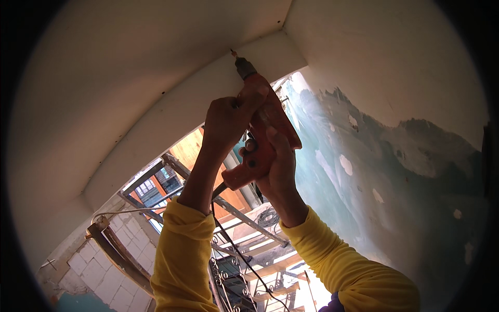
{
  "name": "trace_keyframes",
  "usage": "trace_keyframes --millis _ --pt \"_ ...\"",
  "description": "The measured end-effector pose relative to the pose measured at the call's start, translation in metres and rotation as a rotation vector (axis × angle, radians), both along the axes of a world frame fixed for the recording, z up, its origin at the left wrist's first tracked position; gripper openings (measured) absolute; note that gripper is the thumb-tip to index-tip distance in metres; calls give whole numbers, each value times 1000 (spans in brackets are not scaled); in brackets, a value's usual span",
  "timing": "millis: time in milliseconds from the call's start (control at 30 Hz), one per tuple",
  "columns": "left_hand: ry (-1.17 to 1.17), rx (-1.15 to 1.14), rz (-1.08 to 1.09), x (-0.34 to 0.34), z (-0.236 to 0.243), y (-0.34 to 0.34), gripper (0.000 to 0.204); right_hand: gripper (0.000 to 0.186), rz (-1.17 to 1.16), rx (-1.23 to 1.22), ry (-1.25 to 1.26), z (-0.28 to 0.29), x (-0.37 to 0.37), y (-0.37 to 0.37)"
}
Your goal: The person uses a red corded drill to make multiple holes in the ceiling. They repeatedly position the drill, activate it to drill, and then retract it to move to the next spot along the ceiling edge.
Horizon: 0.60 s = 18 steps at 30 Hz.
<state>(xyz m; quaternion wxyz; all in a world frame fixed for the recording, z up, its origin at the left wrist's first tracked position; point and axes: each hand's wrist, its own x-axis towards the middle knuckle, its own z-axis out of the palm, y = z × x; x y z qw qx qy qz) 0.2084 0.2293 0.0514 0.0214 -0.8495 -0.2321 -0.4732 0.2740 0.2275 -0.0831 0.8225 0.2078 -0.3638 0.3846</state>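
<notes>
Raised overhead, an orange corded drill [280,122] points up toward the pale ceiling panel [156,47]. A short bit [234,53] sits in its dark chuck [244,67], with the tip close to the panel; whether it touches I cannot tell. My left hand [228,117] is closed round the front of the drill body, behind the chuck. Wrapped round the handle is my right hand [280,166], with a finger near the trigger. The black cord [234,242] hangs from the handle base. Both forearms wear yellow sleeves.
Screw heads [163,92] dot the panel joint. A patchy blue-green and grey wall [364,171] stands at right. Below are metal scaffold bars [249,218], a curled-iron railing [223,281] and a cable coil [267,217]. A wooden post [122,255] and white block wall [104,265] are at lower left.
</notes>
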Motion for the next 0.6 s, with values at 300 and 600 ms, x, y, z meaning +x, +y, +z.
trace_keyframes --millis 300,600 --pt "-26 27 -56 -1 3 6 67 43 -29 5 -22 1 -2 2" --pt "-71 -56 -17 1 7 -2 68 43 -18 22 -3 11 2 -3"
